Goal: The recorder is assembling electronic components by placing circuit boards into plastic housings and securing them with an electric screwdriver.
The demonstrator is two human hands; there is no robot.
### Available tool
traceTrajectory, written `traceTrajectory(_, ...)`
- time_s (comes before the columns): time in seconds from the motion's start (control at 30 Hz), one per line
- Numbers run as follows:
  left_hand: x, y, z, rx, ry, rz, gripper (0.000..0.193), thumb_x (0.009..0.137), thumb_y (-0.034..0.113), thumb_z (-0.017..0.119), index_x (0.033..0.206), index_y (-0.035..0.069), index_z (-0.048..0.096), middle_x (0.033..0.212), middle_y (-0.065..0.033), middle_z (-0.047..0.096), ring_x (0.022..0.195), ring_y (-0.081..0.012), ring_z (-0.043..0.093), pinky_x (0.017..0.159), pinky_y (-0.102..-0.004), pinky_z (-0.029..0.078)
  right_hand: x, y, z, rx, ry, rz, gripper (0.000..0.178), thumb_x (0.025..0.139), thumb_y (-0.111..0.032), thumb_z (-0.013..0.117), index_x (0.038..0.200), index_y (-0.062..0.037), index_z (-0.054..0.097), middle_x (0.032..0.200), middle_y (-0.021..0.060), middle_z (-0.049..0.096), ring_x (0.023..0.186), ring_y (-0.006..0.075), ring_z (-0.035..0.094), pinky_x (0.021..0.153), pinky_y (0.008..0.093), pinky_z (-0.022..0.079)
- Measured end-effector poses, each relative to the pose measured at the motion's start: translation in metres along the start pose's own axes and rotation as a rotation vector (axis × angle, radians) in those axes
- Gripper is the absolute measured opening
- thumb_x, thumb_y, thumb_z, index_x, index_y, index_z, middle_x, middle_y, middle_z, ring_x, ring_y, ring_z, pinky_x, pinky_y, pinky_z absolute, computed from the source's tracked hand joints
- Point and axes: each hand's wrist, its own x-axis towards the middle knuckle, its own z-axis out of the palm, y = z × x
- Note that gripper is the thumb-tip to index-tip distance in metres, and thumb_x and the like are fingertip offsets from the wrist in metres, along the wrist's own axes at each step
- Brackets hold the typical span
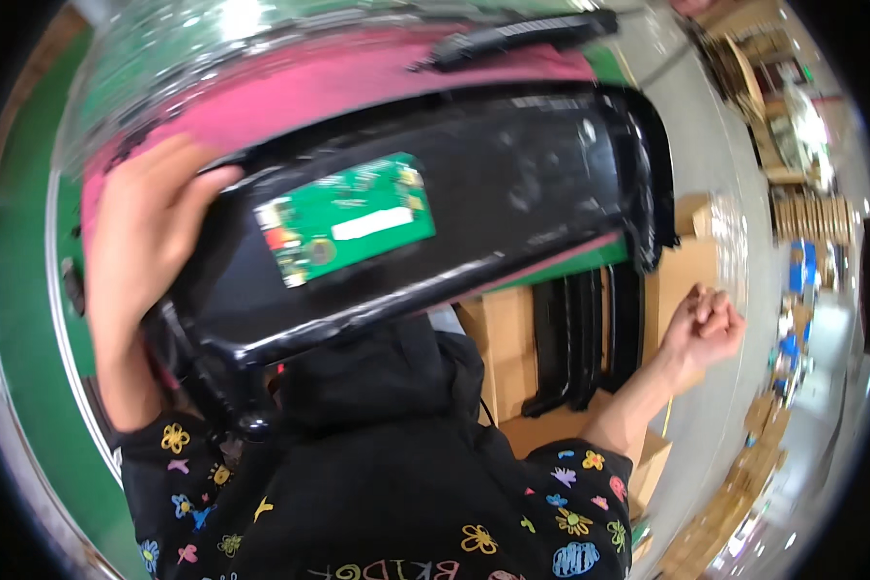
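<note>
Left hand grips the left end of the black housing, its green circuit board just right; right hand fisted, empty, far right.

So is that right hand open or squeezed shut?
Shut: the right hand is curled into a fist, holding nothing visible, above the brown cardboard boxes.

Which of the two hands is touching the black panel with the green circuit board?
The left hand grips the black panel; the right hand is a fist, apart.
</note>
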Motion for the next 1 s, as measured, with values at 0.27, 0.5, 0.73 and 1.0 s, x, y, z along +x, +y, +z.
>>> traceTrajectory(0.27, -0.153, -0.031, -0.049, -0.056, 0.960, -0.428, 0.026, 0.093, 0.009, 0.063, 0.110, -0.010, 0.066, 0.102, -0.0142, 0.069, 0.088, -0.0187, 0.063, 0.081, -0.0283, 0.051, -0.021, 0.093, -0.188, -0.774, 0.750, 0.163, 0.039, 0.095, -0.021, 0.046, 0.070, 0.0027, 0.064, 0.069, 0.0137, 0.069, 0.056, 0.0188, 0.064, 0.050, 0.0279, 0.048)
traceTrajectory(0.5, -0.181, -0.060, -0.077, -0.453, 1.411, -0.491, 0.019, 0.082, 0.012, 0.064, 0.094, -0.003, 0.063, 0.088, -0.0173, 0.062, 0.090, -0.0268, 0.060, 0.079, -0.0405, 0.050, -0.171, 0.273, -0.320, -1.514, 0.578, 0.647, 0.048, 0.075, -0.026, 0.073, 0.115, -0.0018, 0.062, 0.112, 0.0195, 0.067, 0.107, 0.0343, 0.063, 0.096, 0.0414, 0.049)
traceTrajectory(0.73, -0.221, -0.097, -0.136, -1.309, 1.396, -0.514, 0.008, 0.072, 0.013, 0.063, 0.076, 0.007, 0.059, 0.077, -0.0127, 0.056, 0.081, -0.0286, 0.053, 0.069, -0.0504, 0.039, -0.183, 0.283, -0.266, -1.605, 0.428, 1.242, 0.079, 0.077, -0.033, 0.070, 0.145, -0.0099, 0.036, 0.154, 0.0122, 0.030, 0.141, 0.0340, 0.027, 0.113, 0.0463, 0.031)
traceTrajectory(1.0, -0.332, -0.298, -0.182, -1.751, 1.476, -0.689, 0.047, 0.090, 0.001, 0.049, 0.136, -0.006, 0.043, 0.139, -0.0210, 0.042, 0.127, -0.0427, 0.041, 0.100, -0.0649, 0.044, -0.204, 0.280, -0.285, -1.630, 0.105, 1.240, 0.101, 0.074, -0.031, 0.073, 0.155, -0.0183, 0.015, 0.161, 0.0077, 0.014, 0.145, 0.0364, 0.021, 0.115, 0.0466, 0.030)
